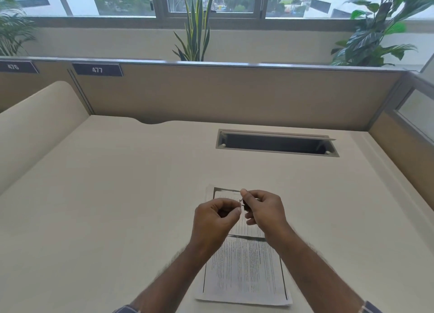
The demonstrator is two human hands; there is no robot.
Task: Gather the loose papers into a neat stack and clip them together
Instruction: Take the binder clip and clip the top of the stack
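Binder clip in both hands' grip

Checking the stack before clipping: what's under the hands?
Printed papers lie flat on the desk. Both hands hold a small binder clip above them, covering the sheets' middle.

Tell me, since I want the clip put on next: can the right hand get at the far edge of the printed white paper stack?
Probably yes. The right hand hovers above the printed white paper stack, pinching a small black binder clip with the left hand; nothing lies between.
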